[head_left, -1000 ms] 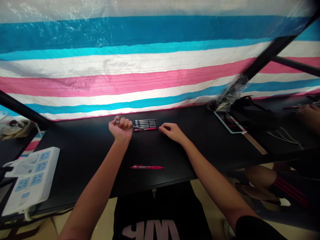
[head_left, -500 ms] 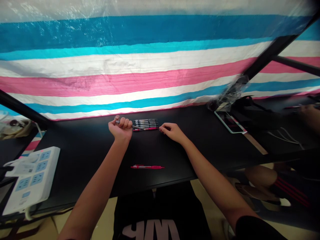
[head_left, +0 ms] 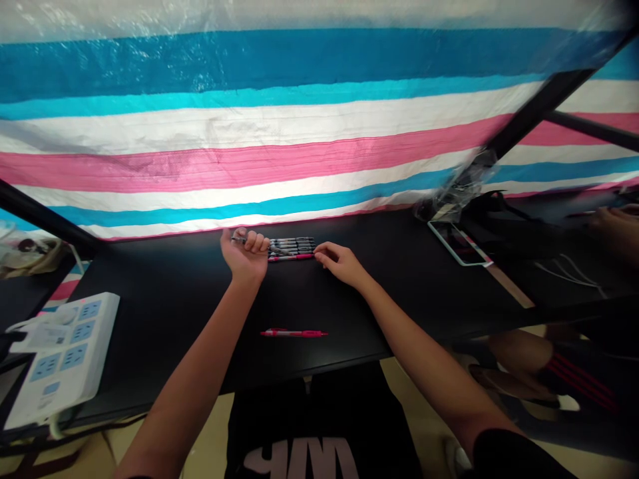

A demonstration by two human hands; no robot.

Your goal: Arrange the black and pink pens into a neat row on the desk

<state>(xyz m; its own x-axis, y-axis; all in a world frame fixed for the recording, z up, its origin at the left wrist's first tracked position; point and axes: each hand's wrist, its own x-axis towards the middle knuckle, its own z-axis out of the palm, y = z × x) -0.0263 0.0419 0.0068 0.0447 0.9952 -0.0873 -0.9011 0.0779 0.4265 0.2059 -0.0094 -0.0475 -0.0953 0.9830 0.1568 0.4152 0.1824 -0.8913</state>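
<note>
A row of several pens (head_left: 293,247) lies side by side near the far edge of the black table (head_left: 174,299), the nearest one pink. My left hand (head_left: 245,251) is closed in a fist round a thin pen, its fingers at the left ends of the row. My right hand (head_left: 335,260) rests at the right ends of the row, fingers curled and touching the pink pen's tip. A single pink pen (head_left: 293,333) lies alone on the table nearer to me, between my forearms.
A white power strip (head_left: 60,356) sits at the left table edge. A phone in a white case (head_left: 456,243) and crumpled plastic wrap (head_left: 459,186) lie to the right, with another person's hand (head_left: 616,223) and legs at far right. A striped tarp hangs behind.
Both hands have closed in slightly on the row of pens; my left fist moved right and a little farther away, my right hand shifted left against the pen tips.
</note>
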